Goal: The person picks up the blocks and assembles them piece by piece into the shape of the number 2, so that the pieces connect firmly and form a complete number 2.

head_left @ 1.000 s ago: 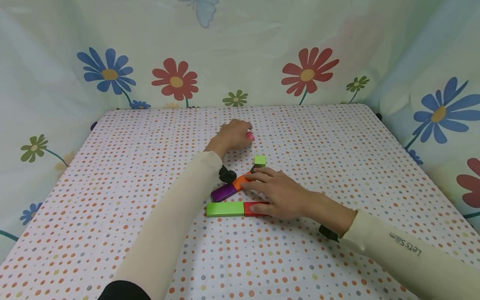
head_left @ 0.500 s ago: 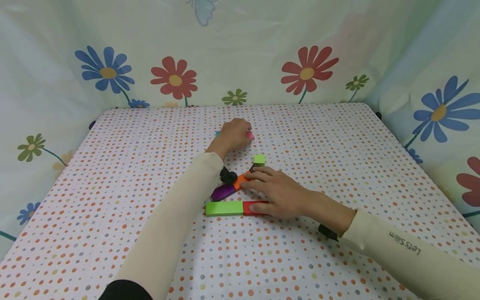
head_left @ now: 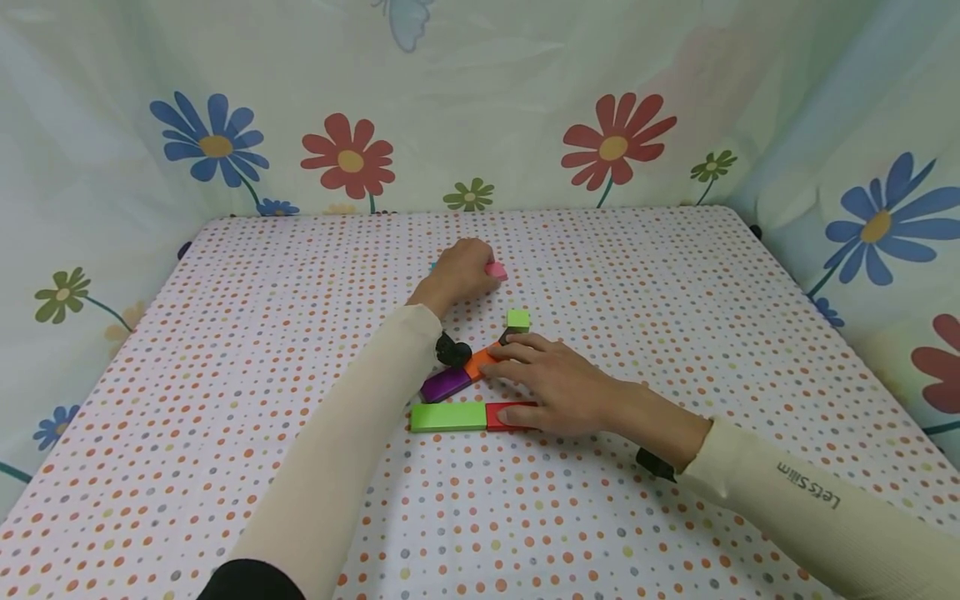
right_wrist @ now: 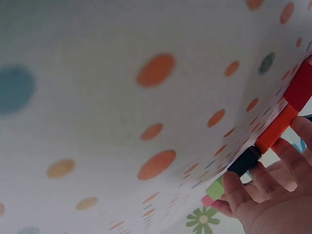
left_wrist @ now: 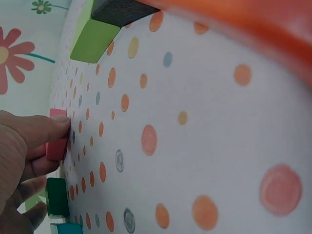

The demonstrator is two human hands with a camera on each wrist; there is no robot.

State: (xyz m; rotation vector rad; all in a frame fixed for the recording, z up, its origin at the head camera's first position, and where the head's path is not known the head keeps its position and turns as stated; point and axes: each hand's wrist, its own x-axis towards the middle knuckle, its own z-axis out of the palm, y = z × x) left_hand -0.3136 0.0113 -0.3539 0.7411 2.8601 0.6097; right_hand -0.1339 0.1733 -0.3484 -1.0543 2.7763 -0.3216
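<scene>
At the far middle of the table, my left hand pinches a pink block between thumb and fingers. A dark green block and a teal block lie by its other fingers, mostly hidden in the head view. Nearer me, my right hand spreads its fingers over several blocks. Its fingertips rest at an orange block and a black block; its thumb lies on a red block. A light green cube stands past the black block.
A purple block adjoins the orange one, forming a slanted row. A long light green block lies end to end with the red one. The dotted tablecloth ends at a flowered curtain behind and at the sides.
My left hand has shifted very slightly left, and more of the pink block shows beside it. The right hand and the blocks under it have stayed put.
</scene>
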